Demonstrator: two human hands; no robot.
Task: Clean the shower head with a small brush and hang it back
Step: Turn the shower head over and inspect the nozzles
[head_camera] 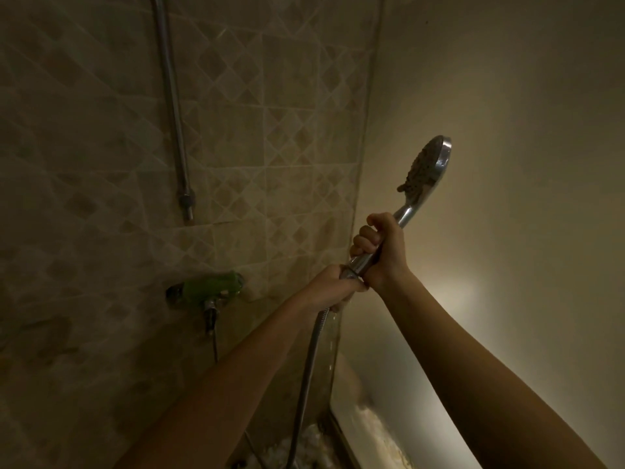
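While the right hand (378, 252) gripped the handle of the shower head (427, 167), raised at the right, the left hand (333, 286) closed around the hose joint (350, 274) just below. No brush showed; probably the next move called for lifting it to the rail (172, 96) at the left.

The shower head (427, 167) is chrome-looking metal, mirror-glossy on its rim and handle, while its spray face is darker, matt and studded with small nubs. Its hose (306, 384) is ribbed metal with a dull shine, and the wall pipe (172, 106) is smooth bright metal. The tiled wall (101, 130) looks ceramic, low-sheen with a diamond pattern, and the mixer tap (213, 286) has a glossy green plastic-looking cover over metal.
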